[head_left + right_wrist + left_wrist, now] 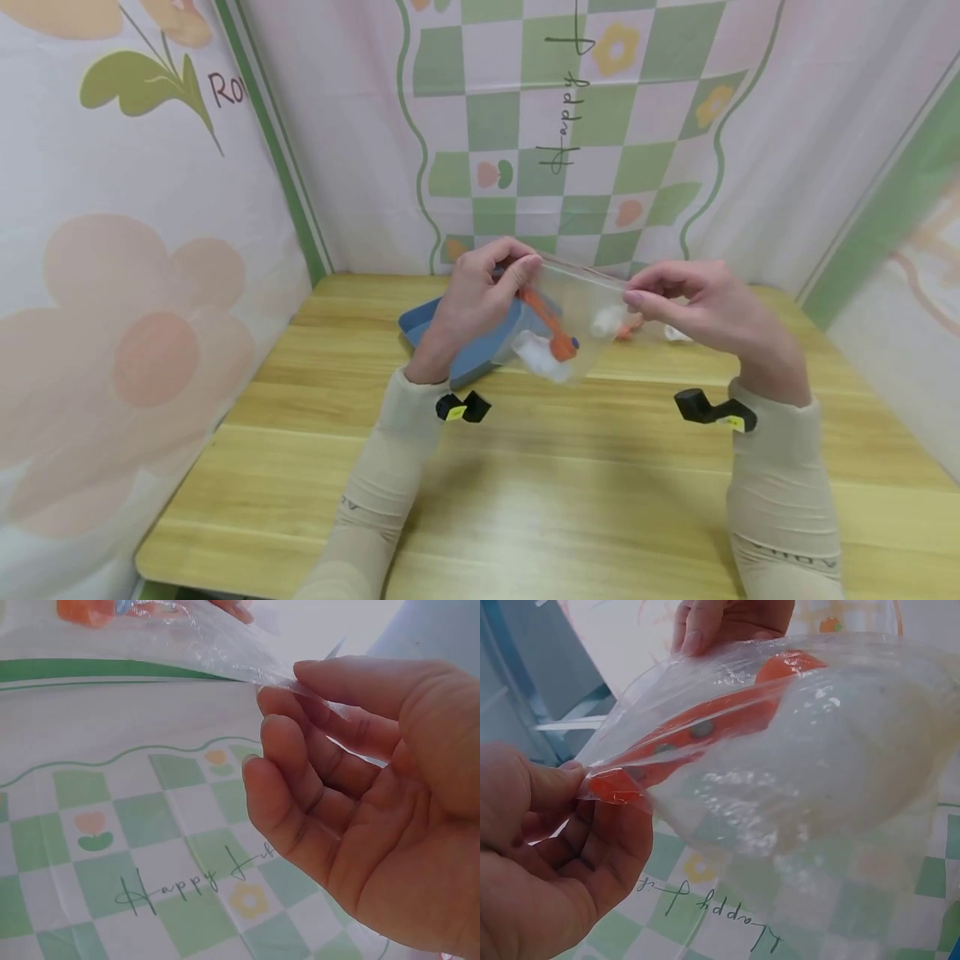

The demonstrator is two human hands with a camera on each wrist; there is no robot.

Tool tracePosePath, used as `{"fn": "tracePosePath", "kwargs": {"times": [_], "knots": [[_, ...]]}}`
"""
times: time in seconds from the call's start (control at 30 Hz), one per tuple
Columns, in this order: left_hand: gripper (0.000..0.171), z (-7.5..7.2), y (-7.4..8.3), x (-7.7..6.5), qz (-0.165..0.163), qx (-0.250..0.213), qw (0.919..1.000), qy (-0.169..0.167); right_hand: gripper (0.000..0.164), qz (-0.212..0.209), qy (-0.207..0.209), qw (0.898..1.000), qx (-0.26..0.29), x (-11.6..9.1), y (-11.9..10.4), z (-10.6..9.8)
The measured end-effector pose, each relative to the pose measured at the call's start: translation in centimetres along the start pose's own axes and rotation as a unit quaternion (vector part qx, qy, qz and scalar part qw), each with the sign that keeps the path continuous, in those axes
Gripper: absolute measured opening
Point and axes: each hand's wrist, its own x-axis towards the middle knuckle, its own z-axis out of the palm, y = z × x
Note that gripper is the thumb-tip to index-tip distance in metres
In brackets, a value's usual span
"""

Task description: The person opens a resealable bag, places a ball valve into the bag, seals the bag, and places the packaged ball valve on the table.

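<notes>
A clear plastic zip bag (588, 292) hangs between the hands above the table, its top edge stretched sideways. The left hand (480, 292) pinches the bag's left top corner between thumb and fingers. At the opposite top corner, the right hand (708, 312) pinches the bag's edge with thumb and forefinger. Inside lies a long orange piece (705, 724) with dark round spots, its end close to the left fingertips. A soft-looking white bundle (847, 742) fills much of the bag beside it; the kind of both is unclear.
Behind the left hand a blue tray (420, 321) sits on the wooden table (300, 450). Farther back at the right lie a small orange item (628, 328) and a white item (677, 333), partly hidden. Printed curtains (360, 150) enclose the table's back and sides.
</notes>
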Motion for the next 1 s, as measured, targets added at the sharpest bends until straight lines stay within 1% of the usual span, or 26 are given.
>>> {"fn": "tracePosePath", "kwargs": {"times": [0.07,0.2,0.27,0.37,0.43,0.53,0.63,0.77,0.9,1.0], "knots": [[0.018,-0.2,0.9,-0.1,-0.008,-0.016,0.9998,0.004,0.019,-0.001,0.002,1.000,0.010,0.0,-0.1,-0.1],[0.014,-0.6,2.8,-0.2,-0.022,-0.042,0.9988,0.013,0.019,0.007,0.008,1.000,-0.003,0.0,-0.2,-0.2],[0.014,-0.7,2.9,-0.2,-0.025,-0.044,0.9986,0.013,0.020,0.006,0.016,1.000,-0.002,0.0,-0.2,-0.2],[0.014,-0.9,3.0,-0.1,-0.029,-0.045,0.9986,-0.002,0.022,-0.004,0.033,0.999,0.002,-0.1,-0.2,-0.2],[0.013,-1.1,2.7,-0.1,-0.031,-0.049,0.9980,-0.026,0.022,-0.015,0.049,0.999,0.007,-0.1,-0.1,-0.2],[0.012,-1.4,2.1,0.0,-0.028,-0.060,0.9951,-0.073,0.020,-0.039,0.070,0.997,0.023,-0.1,0.0,-0.2],[0.011,-1.4,0.8,0.1,-0.025,-0.054,0.9917,-0.114,0.016,-0.071,0.085,0.992,0.059,0.0,0.2,-0.1],[0.009,-1.2,-0.7,0.2,-0.035,-0.016,0.9887,-0.145,0.009,-0.100,0.095,0.984,0.114,0.1,0.1,0.0],[0.008,-1.2,-1.0,0.1,-0.040,-0.006,0.9837,-0.175,0.006,-0.108,0.108,0.978,0.144,0.3,-0.5,0.1],[0.009,-1.3,-1.0,0.0,-0.036,-0.001,0.9800,-0.196,0.004,-0.109,0.115,0.976,0.149,0.5,-1.1,0.3]]}}
